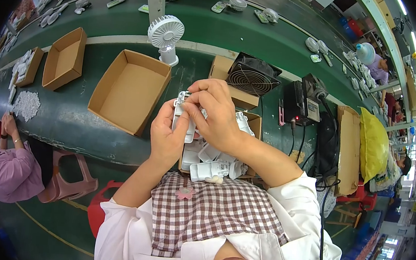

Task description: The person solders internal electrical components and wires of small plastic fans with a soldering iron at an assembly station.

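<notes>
A white plastic housing part (190,132) is held upright between my two hands, above a box of similar parts. My left hand (167,135) is closed around its side, thumb against the front. With fingers bent in a pinch, my right hand (214,112) works at the part's upper end; anything small between those fingertips is hidden. Below my hands, white plastic parts (209,170) fill a cardboard box (255,125) close to my apron. One of them lies on top at the near edge.
An open cardboard box (128,91) stands left of my hands, a white fan (165,33) beyond it. A black fan (254,75) and a black power unit (301,104) with cables stand to the right. Far left, a co-worker (14,170) sits at the table. A conveyor (197,22) carries small fans.
</notes>
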Demonstrator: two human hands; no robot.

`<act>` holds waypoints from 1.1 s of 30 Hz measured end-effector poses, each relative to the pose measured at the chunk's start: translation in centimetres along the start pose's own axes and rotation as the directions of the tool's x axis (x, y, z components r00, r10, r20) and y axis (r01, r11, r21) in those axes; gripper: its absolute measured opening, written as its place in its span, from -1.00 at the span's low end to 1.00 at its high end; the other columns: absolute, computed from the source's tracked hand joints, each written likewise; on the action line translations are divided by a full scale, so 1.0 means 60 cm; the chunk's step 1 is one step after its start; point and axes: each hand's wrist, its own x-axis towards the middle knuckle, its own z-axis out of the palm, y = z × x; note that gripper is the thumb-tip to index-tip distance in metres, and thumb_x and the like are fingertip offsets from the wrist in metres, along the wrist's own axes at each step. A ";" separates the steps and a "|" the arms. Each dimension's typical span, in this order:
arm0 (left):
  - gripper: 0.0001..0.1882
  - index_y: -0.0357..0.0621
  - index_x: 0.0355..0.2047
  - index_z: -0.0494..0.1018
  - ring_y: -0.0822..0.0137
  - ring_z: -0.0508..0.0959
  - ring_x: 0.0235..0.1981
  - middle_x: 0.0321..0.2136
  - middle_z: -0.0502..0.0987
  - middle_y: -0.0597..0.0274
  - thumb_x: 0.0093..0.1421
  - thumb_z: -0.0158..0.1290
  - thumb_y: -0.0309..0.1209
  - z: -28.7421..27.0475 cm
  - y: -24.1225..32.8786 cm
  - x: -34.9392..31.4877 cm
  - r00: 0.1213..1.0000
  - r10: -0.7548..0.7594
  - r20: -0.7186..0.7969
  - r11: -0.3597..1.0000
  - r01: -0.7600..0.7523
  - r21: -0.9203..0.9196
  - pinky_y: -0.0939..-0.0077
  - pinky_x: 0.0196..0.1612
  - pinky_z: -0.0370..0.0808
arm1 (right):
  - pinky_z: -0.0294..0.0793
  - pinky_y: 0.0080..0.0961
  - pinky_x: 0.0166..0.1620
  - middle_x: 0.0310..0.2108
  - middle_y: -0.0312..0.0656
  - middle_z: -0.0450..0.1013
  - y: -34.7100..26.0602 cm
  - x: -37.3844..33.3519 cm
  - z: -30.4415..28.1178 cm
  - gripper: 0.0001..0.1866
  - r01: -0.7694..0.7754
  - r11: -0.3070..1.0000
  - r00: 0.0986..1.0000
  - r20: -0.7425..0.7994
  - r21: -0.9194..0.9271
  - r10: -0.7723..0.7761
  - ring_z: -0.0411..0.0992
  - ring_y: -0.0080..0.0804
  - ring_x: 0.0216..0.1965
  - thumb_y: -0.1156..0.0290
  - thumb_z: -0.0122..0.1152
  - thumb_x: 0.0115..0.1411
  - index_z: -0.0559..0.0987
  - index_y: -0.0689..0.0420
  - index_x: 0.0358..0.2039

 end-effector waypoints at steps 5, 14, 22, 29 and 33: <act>-0.78 -0.32 -0.09 0.32 0.60 0.48 -0.44 -0.34 0.51 0.26 0.27 -0.08 -0.51 0.005 -0.006 0.001 1.000 0.028 -0.007 0.998 -0.027 0.062 0.70 -0.43 0.49 | 0.36 -0.36 -0.23 -0.26 -0.15 0.39 0.000 -0.004 -0.006 -0.82 -0.007 1.000 1.000 -0.011 -0.029 0.007 0.32 -0.16 -0.23 0.58 0.32 -0.10 0.48 0.21 -0.48; -0.81 -0.32 -0.16 0.38 0.62 0.49 -0.49 -0.44 0.55 0.29 0.22 -0.03 -0.53 0.005 -0.004 0.000 1.000 0.012 0.009 0.993 -0.013 0.118 0.69 -0.45 0.46 | 0.37 -0.54 -0.48 -0.44 -0.21 0.30 -0.020 0.000 -0.030 -0.84 -0.627 0.682 0.779 0.309 0.377 0.545 0.34 -0.47 -0.49 0.55 0.23 0.06 0.42 0.22 -0.38; -0.82 -0.30 -0.17 0.40 0.66 0.45 -0.54 -0.48 0.54 0.33 0.20 -0.01 -0.54 0.009 -0.013 -0.007 0.999 -0.014 0.029 0.990 0.010 0.141 0.74 -0.50 0.40 | 0.35 -0.58 -0.51 -0.47 -0.23 0.30 0.001 -0.027 -0.034 -0.85 -0.520 0.738 0.854 0.282 0.430 0.437 0.31 -0.55 -0.57 0.56 0.25 0.07 0.42 0.23 -0.41; -0.81 -0.29 -0.15 0.40 0.59 0.51 -0.52 -0.43 0.54 0.29 0.23 -0.03 -0.51 0.012 -0.018 -0.010 0.996 -0.071 0.056 0.989 0.063 0.132 0.72 -0.51 0.46 | 0.30 -0.61 -0.50 -0.46 -0.26 0.34 0.005 -0.034 -0.048 -0.84 -0.466 0.828 0.875 0.299 0.312 0.380 0.34 -0.63 -0.53 0.50 0.25 0.09 0.44 0.22 -0.37; -0.80 -0.29 -0.14 0.39 0.52 0.56 -0.51 -0.39 0.55 0.26 0.27 -0.07 -0.47 0.013 -0.015 -0.005 0.977 -0.198 0.074 0.977 0.191 0.095 0.69 -0.51 0.51 | 0.38 -0.75 -0.40 -0.40 -0.33 0.41 0.016 -0.037 -0.061 -0.82 -0.654 0.645 0.746 0.474 0.394 0.468 0.35 -0.74 -0.43 0.53 0.23 0.14 0.42 0.23 -0.27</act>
